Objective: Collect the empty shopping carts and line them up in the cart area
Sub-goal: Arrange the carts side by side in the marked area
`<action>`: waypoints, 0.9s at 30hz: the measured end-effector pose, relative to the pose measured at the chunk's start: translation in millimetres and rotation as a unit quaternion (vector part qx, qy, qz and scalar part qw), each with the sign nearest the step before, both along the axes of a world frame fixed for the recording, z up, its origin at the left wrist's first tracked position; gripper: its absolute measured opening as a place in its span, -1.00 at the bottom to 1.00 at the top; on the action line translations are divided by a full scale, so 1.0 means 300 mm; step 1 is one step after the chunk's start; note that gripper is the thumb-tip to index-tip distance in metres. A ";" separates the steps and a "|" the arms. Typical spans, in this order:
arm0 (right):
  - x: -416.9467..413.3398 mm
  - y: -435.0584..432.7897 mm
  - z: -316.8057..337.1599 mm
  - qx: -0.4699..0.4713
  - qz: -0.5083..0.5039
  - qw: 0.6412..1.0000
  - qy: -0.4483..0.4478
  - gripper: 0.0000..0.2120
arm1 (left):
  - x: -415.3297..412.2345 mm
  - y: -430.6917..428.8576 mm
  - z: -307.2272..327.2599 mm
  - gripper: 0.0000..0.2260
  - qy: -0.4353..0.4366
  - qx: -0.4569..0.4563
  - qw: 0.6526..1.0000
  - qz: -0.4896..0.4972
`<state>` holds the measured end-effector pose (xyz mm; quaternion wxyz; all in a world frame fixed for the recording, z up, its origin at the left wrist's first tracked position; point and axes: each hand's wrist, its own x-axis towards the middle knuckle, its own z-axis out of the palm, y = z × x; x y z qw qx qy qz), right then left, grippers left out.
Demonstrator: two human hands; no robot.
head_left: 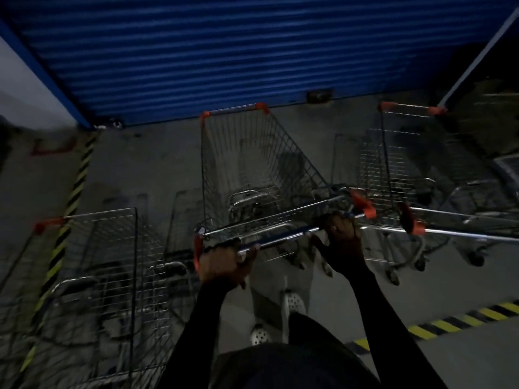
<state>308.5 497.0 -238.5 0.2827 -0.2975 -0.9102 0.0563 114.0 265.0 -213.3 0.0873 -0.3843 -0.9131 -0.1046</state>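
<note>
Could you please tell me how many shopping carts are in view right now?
3: the middle cart, its handle gripped by the left hand and right hand; the left cart at lower left; the right cart at right. More may hide there in the dark.

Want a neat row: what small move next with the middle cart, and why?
Probably swing the handle slightly left to straighten the middle cart: left hand and right hand grip it, its right end crowds the right cart, and the nose already nears the shutter.
</note>
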 end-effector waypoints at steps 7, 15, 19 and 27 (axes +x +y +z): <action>-0.208 0.183 -0.022 -0.004 0.015 0.999 0.030 -0.32 | -0.284 0.107 -0.028 -0.39 0.013 -0.021 0.999 -0.023; -0.485 0.494 -0.021 0.015 0.018 1.000 -0.020 -0.32 | -0.574 0.419 -0.039 -0.24 0.022 -0.061 0.998 -0.027; -0.603 0.606 -0.009 0.013 0.010 0.999 -0.037 -0.21 | -0.699 0.550 -0.029 -0.21 -0.002 -0.107 0.994 -0.017; -0.721 0.695 0.003 0.038 0.026 0.998 -0.048 -0.34 | -0.804 0.634 0.025 -0.02 -0.047 -0.179 0.983 0.011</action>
